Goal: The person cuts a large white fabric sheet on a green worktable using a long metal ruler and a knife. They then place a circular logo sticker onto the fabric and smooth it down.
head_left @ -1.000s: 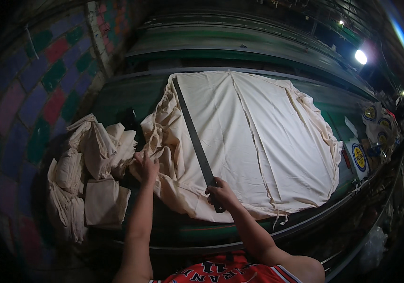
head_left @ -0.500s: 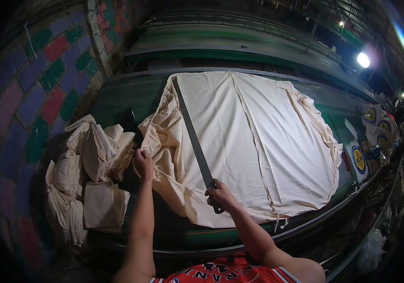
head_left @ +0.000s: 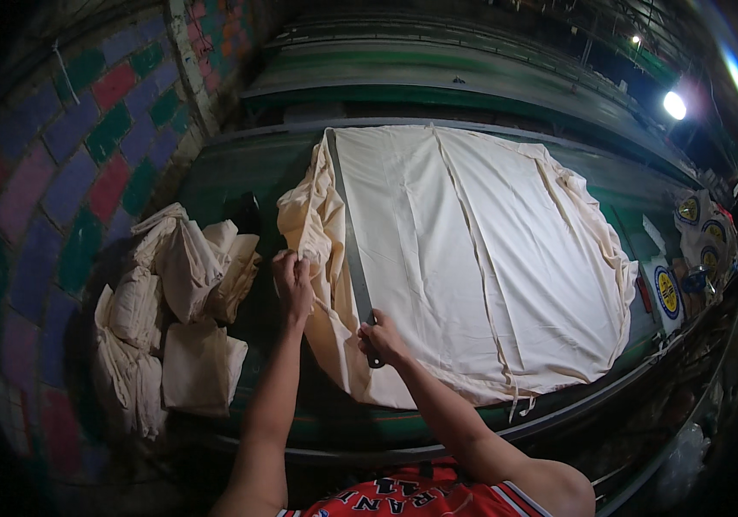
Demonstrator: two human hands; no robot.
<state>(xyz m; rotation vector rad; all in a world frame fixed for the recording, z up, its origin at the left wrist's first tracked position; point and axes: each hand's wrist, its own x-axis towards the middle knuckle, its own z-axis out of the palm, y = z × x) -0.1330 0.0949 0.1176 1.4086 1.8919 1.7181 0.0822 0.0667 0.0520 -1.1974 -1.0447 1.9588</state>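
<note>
Where the left hand (head_left: 293, 283) holds cloth (head_left: 438, 267), tabletop (head_left: 240, 177) shows beyond its edge

At far left, a wall (head_left: 76, 185) of painted blocks in purple, red and green, with a thin pale cord (head_left: 65, 73) hanging against it and a narrow pillar (head_left: 192, 77) farther back. Below, a heap of folded cream bundles (head_left: 186, 276), with a squarish folded piece (head_left: 201, 366) nearest. Toward the back, long green far counters (head_left: 403, 67) in dim light. At upper right, a bright white lamp (head_left: 674, 105). On the right, a white slip (head_left: 653, 231), a red strip (head_left: 643, 295), a white sheet (head_left: 666, 295) with a round blue and yellow emblem, similarly marked pale material (head_left: 702, 226), and crumpled clear plastic (head_left: 684, 452) lower down.
</note>
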